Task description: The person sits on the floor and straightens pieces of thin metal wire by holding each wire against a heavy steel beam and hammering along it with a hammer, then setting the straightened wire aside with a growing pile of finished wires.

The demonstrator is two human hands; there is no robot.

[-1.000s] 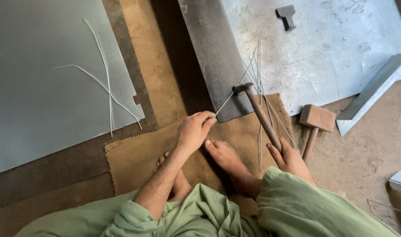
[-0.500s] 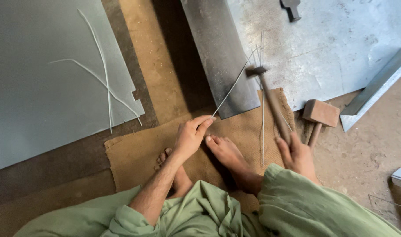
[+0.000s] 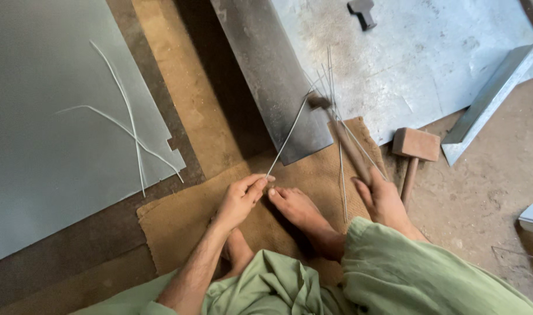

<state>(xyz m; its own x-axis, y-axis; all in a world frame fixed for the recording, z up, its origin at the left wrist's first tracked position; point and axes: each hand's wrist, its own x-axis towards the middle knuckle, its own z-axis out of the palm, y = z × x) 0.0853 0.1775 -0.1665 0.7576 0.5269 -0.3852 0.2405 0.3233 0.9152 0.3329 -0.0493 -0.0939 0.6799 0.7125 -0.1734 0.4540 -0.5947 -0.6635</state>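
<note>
Left hand (image 3: pixel 238 201) pinches the near end of a wire (image 3: pixel 288 135), laying its far end across the steel bar (image 3: pixel 278 81) as an anvil. Right hand (image 3: pixel 383 201) grips the hammer (image 3: pixel 342 137), head at that tip. The wire looks thin, grey, nearly straight, beside the foot (image 3: pixel 304 213).

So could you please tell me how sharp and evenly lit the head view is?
Head view: daylight is soft and even, with no harsh glare on the grey sheet; the hammer in the right hand is motion-blurred; the left hand and its wire look sharp; edges bow slightly from the wide lens.
</note>
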